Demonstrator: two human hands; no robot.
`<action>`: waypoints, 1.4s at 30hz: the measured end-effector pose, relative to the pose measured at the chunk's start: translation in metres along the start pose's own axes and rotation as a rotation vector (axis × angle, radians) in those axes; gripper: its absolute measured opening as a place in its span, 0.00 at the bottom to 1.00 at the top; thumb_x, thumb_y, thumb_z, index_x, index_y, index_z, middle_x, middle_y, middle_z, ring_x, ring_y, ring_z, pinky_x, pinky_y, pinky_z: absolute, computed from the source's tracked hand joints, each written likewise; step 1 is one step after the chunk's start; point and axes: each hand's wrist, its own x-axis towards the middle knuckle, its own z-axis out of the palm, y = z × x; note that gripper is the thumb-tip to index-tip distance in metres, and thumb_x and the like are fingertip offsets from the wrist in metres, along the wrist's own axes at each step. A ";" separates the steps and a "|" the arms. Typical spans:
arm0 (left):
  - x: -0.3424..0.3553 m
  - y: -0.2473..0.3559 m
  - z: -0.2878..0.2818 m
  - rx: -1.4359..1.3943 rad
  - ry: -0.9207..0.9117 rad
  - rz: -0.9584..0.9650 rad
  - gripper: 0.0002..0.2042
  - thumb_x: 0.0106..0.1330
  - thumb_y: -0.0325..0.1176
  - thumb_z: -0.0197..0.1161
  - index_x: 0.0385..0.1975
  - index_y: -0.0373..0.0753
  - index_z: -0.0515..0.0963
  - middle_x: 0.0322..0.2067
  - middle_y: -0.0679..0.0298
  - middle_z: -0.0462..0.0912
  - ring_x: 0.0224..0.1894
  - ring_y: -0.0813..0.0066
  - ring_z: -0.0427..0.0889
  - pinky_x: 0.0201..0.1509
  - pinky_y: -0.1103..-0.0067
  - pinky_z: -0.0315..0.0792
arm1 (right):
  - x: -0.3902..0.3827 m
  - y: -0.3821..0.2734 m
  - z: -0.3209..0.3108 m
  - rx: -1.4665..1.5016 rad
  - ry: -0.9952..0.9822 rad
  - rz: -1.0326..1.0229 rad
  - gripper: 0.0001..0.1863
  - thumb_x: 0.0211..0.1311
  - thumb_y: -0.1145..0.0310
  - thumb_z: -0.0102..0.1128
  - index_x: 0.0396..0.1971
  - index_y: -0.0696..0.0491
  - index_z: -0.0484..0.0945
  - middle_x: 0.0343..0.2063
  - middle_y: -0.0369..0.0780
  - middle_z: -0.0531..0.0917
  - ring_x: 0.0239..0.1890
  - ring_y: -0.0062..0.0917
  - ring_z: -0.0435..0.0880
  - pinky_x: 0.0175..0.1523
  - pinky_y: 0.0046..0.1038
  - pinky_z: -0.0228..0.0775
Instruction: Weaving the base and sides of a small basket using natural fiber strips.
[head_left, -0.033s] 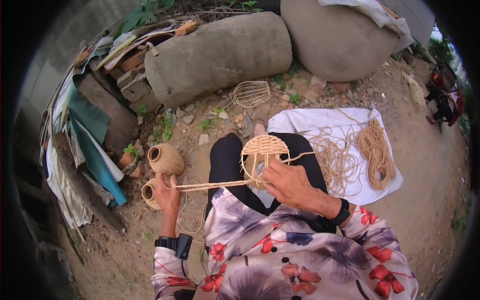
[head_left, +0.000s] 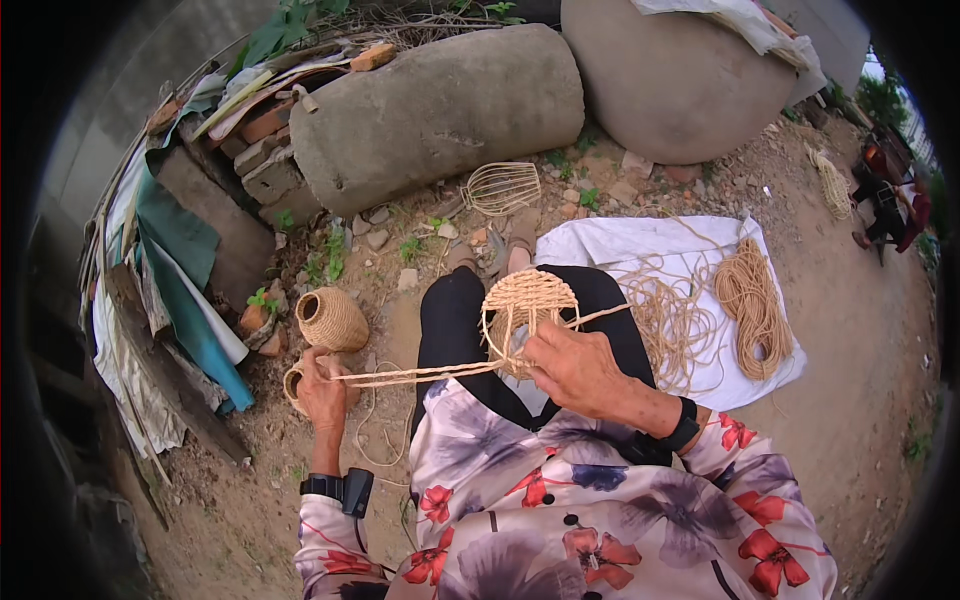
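A half-woven straw basket (head_left: 530,297) on a wire frame rests on my lap, over black trousers. My right hand (head_left: 578,372) grips the frame's near edge and pinches the straw cord there. My left hand (head_left: 322,392) is closed on the other end of the straw cord (head_left: 420,374), which runs taut and nearly level out to the left. A small woven pot (head_left: 293,384) on the ground sits partly hidden behind that hand.
A finished woven jar (head_left: 332,318) stands on the dirt at left. A bare wire frame (head_left: 502,186) lies ahead by two big stones (head_left: 440,110). A white cloth (head_left: 620,245) at right holds a coiled cord bundle (head_left: 752,300) and loose cord. Bricks and tarps (head_left: 180,250) pile up at left.
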 end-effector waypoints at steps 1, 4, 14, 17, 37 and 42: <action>0.053 0.052 0.001 -0.019 -0.028 0.262 0.07 0.63 0.26 0.61 0.40 0.41 0.75 0.18 0.57 0.76 0.22 0.59 0.79 0.26 0.68 0.72 | -0.001 0.001 0.000 -0.003 0.001 0.003 0.10 0.53 0.70 0.62 0.33 0.54 0.71 0.30 0.42 0.71 0.34 0.36 0.80 0.31 0.37 0.72; 0.176 0.172 0.035 0.042 -0.077 0.704 0.07 0.63 0.26 0.61 0.39 0.40 0.75 0.19 0.58 0.77 0.22 0.62 0.78 0.27 0.69 0.71 | -0.002 0.003 0.000 -0.010 0.006 0.021 0.10 0.54 0.71 0.62 0.33 0.54 0.71 0.30 0.41 0.71 0.33 0.36 0.80 0.30 0.37 0.72; 0.210 0.204 0.039 0.093 -0.113 0.792 0.04 0.63 0.26 0.62 0.36 0.37 0.77 0.21 0.63 0.78 0.22 0.70 0.76 0.28 0.75 0.71 | 0.019 -0.010 0.006 -0.086 0.028 -0.258 0.05 0.54 0.72 0.60 0.28 0.55 0.74 0.27 0.39 0.74 0.25 0.30 0.81 0.28 0.32 0.75; 0.197 0.194 0.021 0.079 -0.079 0.781 0.03 0.63 0.25 0.62 0.36 0.36 0.78 0.22 0.64 0.78 0.22 0.73 0.76 0.28 0.77 0.71 | 0.037 -0.022 0.019 -0.181 -0.047 -0.330 0.05 0.56 0.70 0.60 0.27 0.55 0.76 0.26 0.38 0.74 0.25 0.28 0.80 0.28 0.31 0.73; -0.028 0.043 0.044 -0.445 -0.156 0.132 0.11 0.57 0.21 0.67 0.39 0.40 0.81 0.29 0.63 0.79 0.25 0.72 0.80 0.29 0.76 0.73 | 0.044 0.029 -0.007 1.475 0.032 0.630 0.16 0.75 0.57 0.48 0.32 0.53 0.74 0.20 0.32 0.76 0.15 0.12 0.72 0.18 0.15 0.61; -0.025 0.040 0.044 -0.345 -0.174 0.273 0.16 0.55 0.22 0.69 0.43 0.44 0.82 0.31 0.63 0.79 0.30 0.66 0.81 0.32 0.74 0.75 | 0.043 0.025 -0.002 1.469 0.111 0.638 0.15 0.75 0.58 0.48 0.33 0.54 0.74 0.21 0.33 0.77 0.16 0.12 0.72 0.18 0.14 0.61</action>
